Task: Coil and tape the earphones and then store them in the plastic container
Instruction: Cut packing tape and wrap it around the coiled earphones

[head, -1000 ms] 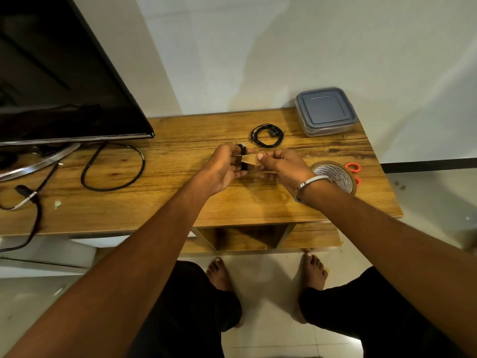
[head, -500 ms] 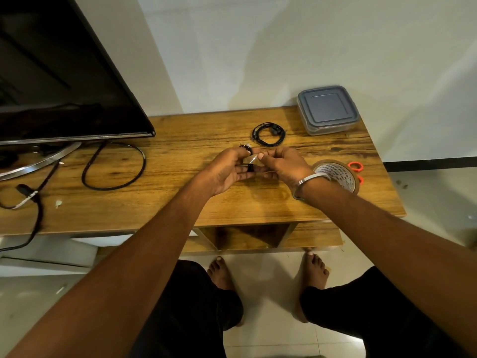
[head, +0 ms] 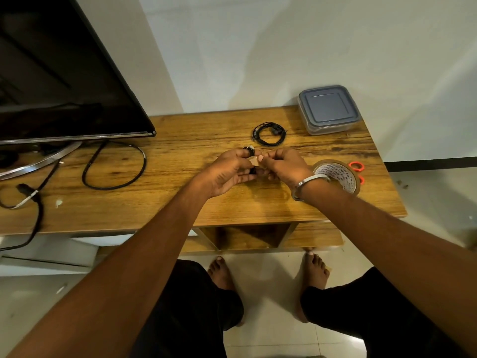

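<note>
Pinching a translucent tape strip (head: 254,160) around black coiled earphones (head: 249,151), both hands grip; left (head: 227,171), right (head: 284,165).

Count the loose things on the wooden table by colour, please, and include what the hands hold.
Black: 2, the coiled earphones on the table and the earphone bundle in the hands.
Brown: 1, the roll of packing tape.
Grey: 1, the lidded plastic container.
Orange: 1, the scissor handles.
Total: 5.

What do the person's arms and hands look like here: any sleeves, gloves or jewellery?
Both forearms are bare, with no sleeves in view and no gloves. The left hand wears nothing that shows. The right hand has a plain silver metal bangle round the wrist. No rings can be made out on either hand, and no watch shows.
</note>
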